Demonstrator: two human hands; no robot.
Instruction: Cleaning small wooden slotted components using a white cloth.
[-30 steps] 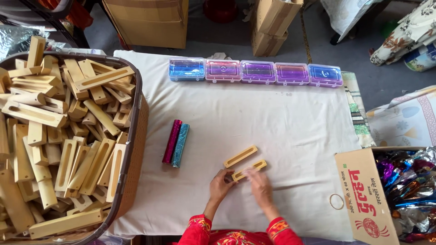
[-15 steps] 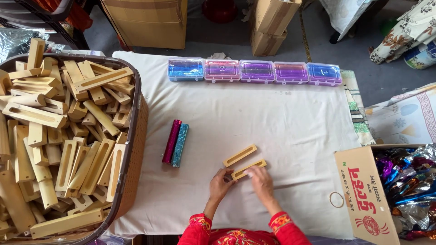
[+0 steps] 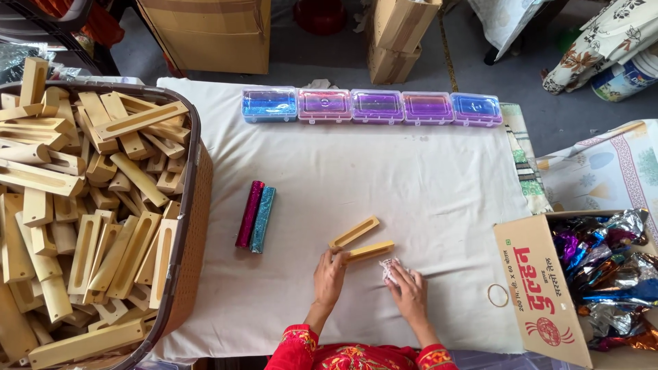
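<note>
On the white-clothed desk (image 3: pixel 425 178), the left hand (image 3: pixel 329 277) rests its fingertips against the near end of a slotted wooden block (image 3: pixel 370 252), touching rather than gripping, fingers loosely spread. The right hand (image 3: pixel 410 291) lies flat at about four o'clock from that block, fingers pressing a small crumpled white scrap (image 3: pixel 389 268). A second slotted wooden block (image 3: pixel 354 232) lies just beside the first, toward eleven o'clock. At nine o'clock sit two wrapped sticks (image 3: pixel 255 216), magenta and teal, side by side. A row of clear plastic cases (image 3: pixel 371 106) lines the twelve o'clock edge. A basket of wooden blocks (image 3: pixel 195 205) stands far left; a cardboard box of foil (image 3: pixel 541 288) right.
</note>
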